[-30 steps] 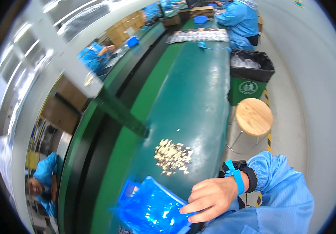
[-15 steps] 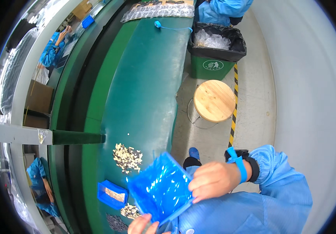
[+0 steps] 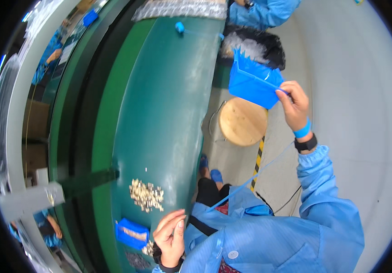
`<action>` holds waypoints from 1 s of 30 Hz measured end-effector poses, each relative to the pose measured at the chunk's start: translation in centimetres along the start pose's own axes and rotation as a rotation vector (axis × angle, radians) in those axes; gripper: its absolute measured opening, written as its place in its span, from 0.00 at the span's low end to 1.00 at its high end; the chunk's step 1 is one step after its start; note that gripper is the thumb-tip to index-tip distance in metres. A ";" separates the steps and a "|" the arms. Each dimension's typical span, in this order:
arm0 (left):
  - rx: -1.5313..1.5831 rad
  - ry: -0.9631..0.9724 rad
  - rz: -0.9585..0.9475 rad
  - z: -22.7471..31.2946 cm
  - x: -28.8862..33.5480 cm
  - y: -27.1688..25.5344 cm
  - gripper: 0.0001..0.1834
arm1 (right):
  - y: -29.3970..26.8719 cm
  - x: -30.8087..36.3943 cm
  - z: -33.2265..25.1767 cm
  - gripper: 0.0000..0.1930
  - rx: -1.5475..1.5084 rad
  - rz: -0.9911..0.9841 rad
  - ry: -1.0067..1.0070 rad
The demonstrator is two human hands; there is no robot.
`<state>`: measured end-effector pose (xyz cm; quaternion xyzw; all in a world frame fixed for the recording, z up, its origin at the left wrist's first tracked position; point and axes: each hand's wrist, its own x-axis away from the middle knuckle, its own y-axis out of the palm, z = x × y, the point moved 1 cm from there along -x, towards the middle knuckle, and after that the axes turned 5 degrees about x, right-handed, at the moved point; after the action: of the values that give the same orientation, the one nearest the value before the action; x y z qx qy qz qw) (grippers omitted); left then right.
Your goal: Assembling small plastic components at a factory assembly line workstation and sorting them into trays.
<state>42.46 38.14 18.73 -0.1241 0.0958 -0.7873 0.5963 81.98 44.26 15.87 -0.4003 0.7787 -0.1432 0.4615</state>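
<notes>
My right hand [image 3: 294, 102] is stretched forward and grips the rim of a blue plastic bin [image 3: 253, 86]. The bin is in the air, above the wooden stool and near the trash can, with its inside partly showing. Over the near edge of the green table, my left hand [image 3: 171, 234] is loosely curled, thumb apart from the fingers, and I see nothing in it. Beside it lie a pile of small pale and dark pieces [image 3: 146, 195] and a small blue tray [image 3: 131, 233] with pieces inside. Close to the tray are another pale pile [image 3: 147, 249] and a dark pile [image 3: 137, 260].
A lined trash can [image 3: 275, 52] with clear plastic stands by the table [image 3: 164, 100], and a round wooden stool [image 3: 243, 122] is in front of it. Bubble wrap [image 3: 180, 9] lies at the far end. A blue cord [image 3: 255, 175] runs from my right wrist. A co-worker's sleeve [image 3: 264, 13] shows beyond.
My left hand has let go of the blue bin. My right hand has carried the bin forward and right, off the table side toward the trash can. The view has shifted slightly.
</notes>
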 end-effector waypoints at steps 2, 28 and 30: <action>0.228 -0.200 0.021 -3.1 -1.0 0.3 0.07 | 2.3 -1.9 2.8 0.06 -0.014 0.044 0.072; 0.514 -0.477 -0.146 0.2 -27.7 35.9 0.04 | 20.8 -6.6 50.2 0.06 -1.468 0.545 1.682; 0.426 -0.443 -0.151 1.0 -30.3 38.7 0.03 | 21.5 -6.2 51.3 0.06 -1.415 0.567 1.651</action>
<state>85.97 56.82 5.67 -0.1717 -0.2132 -0.7856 0.5549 115.70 70.17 -20.48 -0.1634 0.8149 0.2200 -0.5108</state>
